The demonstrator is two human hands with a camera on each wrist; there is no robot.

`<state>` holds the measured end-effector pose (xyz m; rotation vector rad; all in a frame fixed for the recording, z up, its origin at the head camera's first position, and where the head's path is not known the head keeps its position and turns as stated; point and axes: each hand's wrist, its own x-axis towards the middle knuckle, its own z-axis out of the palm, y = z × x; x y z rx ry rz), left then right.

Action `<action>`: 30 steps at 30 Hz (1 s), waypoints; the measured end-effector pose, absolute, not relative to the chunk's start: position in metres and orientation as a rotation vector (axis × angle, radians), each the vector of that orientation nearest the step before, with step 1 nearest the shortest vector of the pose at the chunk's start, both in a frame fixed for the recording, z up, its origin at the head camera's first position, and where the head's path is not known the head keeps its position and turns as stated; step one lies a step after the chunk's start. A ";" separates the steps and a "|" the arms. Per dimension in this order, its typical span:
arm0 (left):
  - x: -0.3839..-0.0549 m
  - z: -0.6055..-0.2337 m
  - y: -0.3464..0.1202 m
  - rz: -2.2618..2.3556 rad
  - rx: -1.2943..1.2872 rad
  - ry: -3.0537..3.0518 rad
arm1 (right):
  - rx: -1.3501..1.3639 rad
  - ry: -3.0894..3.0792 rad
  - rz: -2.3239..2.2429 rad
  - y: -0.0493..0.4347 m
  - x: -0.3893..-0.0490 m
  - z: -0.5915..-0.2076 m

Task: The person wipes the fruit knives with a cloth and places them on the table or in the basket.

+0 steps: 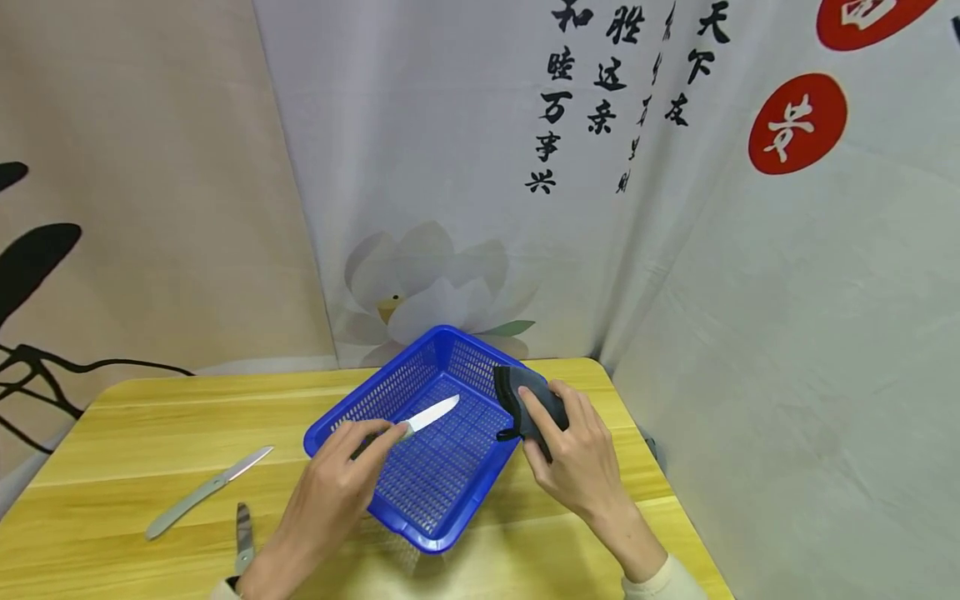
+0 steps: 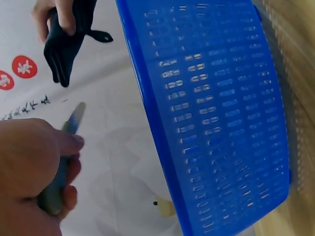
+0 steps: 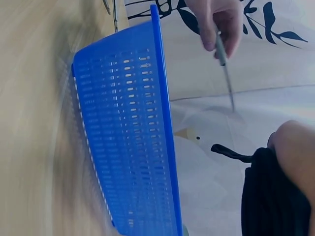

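In my left hand [image 1: 341, 471] I grip a small knife [image 1: 433, 414] by its grey-green handle, its bright blade pointing up and to the right over the blue plastic basket [image 1: 470, 522]. The left wrist view shows my fingers wrapped round the knife's handle [image 2: 55, 189]. My right hand [image 1: 581, 454] holds a dark grey fabric piece [image 1: 534, 400] with black edging and a small hanging loop, above the basket's right rim. That fabric [image 2: 69, 46] looks folded in layers in the left wrist view.
On the wooden table [image 1: 90, 467], left of the basket, lies another knife [image 1: 198, 500] with a grey-green handle. A knife with a dark blade [image 1: 244, 529] lies nearer, its handle partly hidden by my left wrist. Printed curtains [image 1: 450, 167] hang behind the table and along its right side.
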<state>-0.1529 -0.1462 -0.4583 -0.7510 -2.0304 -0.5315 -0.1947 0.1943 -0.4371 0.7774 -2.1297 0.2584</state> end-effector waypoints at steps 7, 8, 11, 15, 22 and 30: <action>-0.171 -0.457 -0.145 -0.758 -0.644 -2.209 | 0.717 -2.161 0.260 0.214 -0.187 -0.442; -0.175 -0.456 -0.146 -0.794 -0.629 -2.230 | 0.708 -2.165 0.258 0.217 -0.186 -0.444; -0.184 -0.453 -0.146 -0.894 -0.602 -2.296 | 0.683 -2.171 0.265 0.224 -0.182 -0.447; -0.197 -0.448 -0.144 -0.986 -0.602 -2.393 | 0.659 -2.168 0.281 0.232 -0.179 -0.451; -0.207 -0.446 -0.145 -1.040 -0.548 -2.568 | 0.659 -2.168 0.287 0.235 -0.177 -0.456; -0.204 -0.450 -0.149 -0.881 -0.606 -2.705 | 0.656 -2.183 0.274 0.236 -0.176 -0.459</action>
